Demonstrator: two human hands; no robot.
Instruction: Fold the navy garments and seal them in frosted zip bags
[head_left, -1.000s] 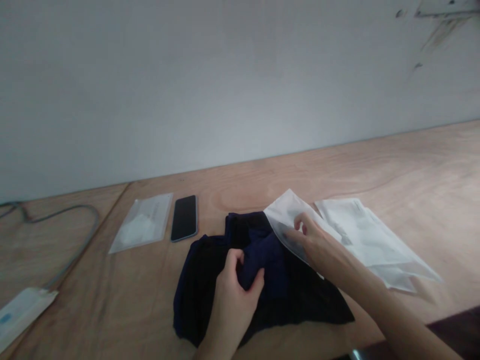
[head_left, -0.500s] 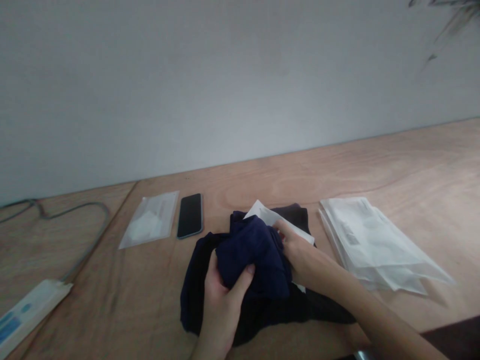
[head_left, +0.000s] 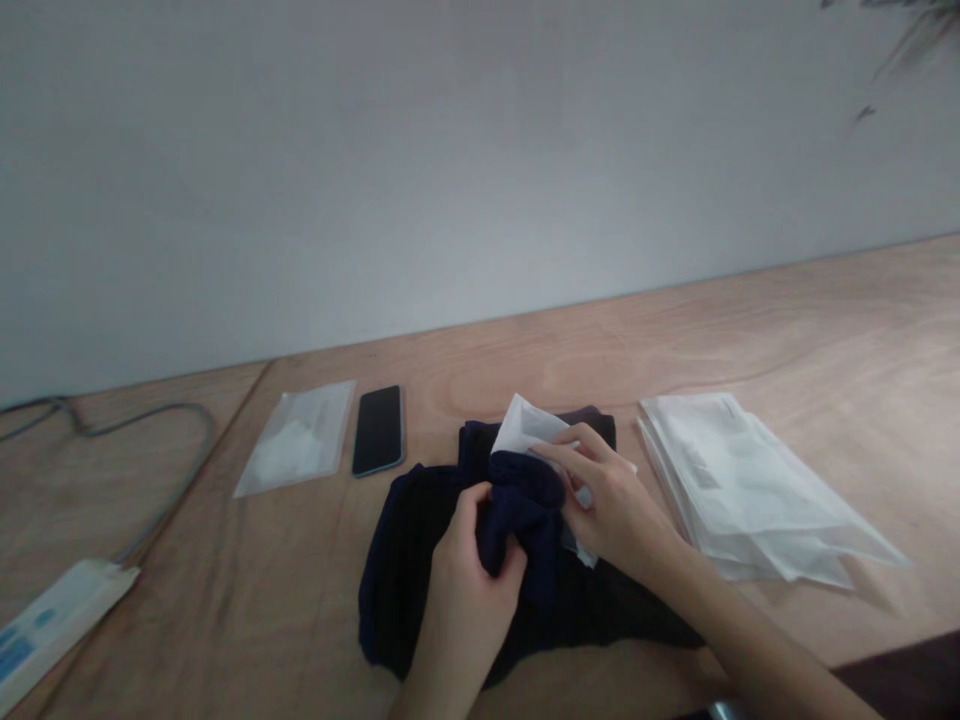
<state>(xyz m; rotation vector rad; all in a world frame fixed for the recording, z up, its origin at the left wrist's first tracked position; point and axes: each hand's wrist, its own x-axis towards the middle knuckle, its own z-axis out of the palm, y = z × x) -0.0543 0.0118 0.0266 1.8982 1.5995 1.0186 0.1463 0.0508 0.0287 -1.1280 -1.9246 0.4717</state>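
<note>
Navy cloth [head_left: 517, 505] bunched tighter in left hand [head_left: 478, 570]
Right hand [head_left: 607, 495] fingers, half a second ago behind it, now reach over white bag [head_left: 516, 428].

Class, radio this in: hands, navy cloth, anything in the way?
Left hand pinching bunched navy cloth. Right hand at white bag. Phone to the left, clear of hands.

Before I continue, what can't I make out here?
Head view:
Left hand: some fingertips hidden in navy-blue bunched cloth.
White translucent bag: middle hidden by right hand and cloth.
Stacked white translucent bags: print too blurred.
Blue-marked white rectangular block: cut by left edge.
</note>
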